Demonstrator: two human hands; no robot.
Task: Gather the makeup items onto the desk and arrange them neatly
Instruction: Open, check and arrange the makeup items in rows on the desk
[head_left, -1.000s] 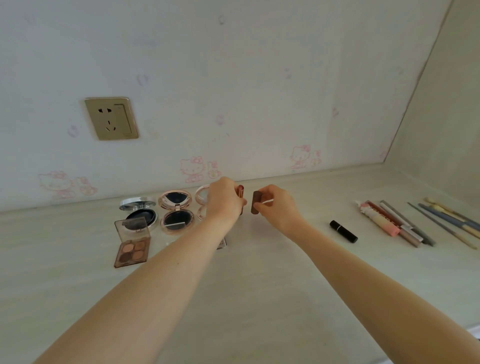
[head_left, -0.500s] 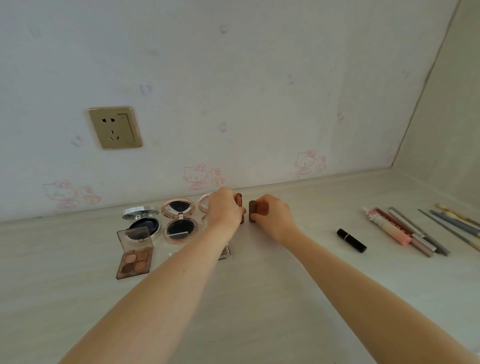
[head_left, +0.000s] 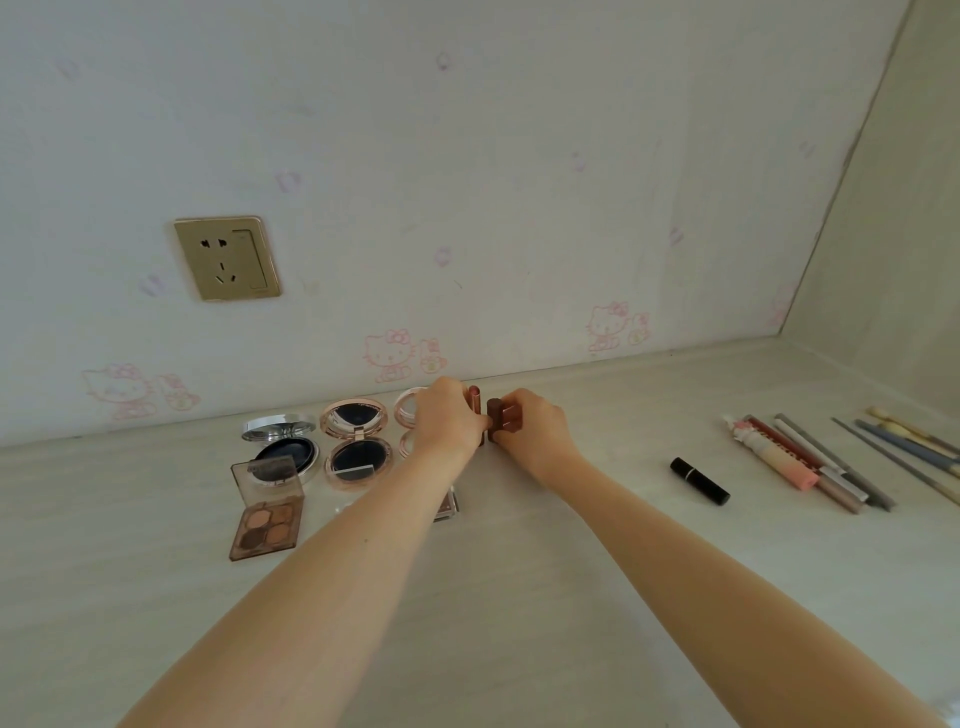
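Brown and rose-gold tubes stand side by side near the back edge of the desk (head_left: 519, 597). Your left hand (head_left: 447, 421) grasps the rose-gold lipstick (head_left: 474, 401); your right hand (head_left: 535, 434) pinches the brown lipstick (head_left: 501, 415) just beside it. Both look upright, close to touching.

The risk is tipping. These are narrow, smooth, hard-cased tubes on a slick pale laminate, so a careless release or a brushing knuckle would likely topple 1 into the other. A round tube would then roll. Your left forearm also crosses low over a small palette (head_left: 447, 506), mostly hidden, and could drag it.

Left of your hands, 3 round compacts sit open along the back edge: a chrome compact (head_left: 283, 441), a pink compact (head_left: 358, 441) and a third compact (head_left: 408, 415), partly hidden. Their hinged mirror lids could snap shut if bumped. A square clear-lidded eyeshadow palette (head_left: 267, 512) lies nearer you. Toward the right edge, a glossy black lipstick (head_left: 698, 480) lies on its side, free to roll, and slim pencils (head_left: 831, 462) lie roughly parallel.
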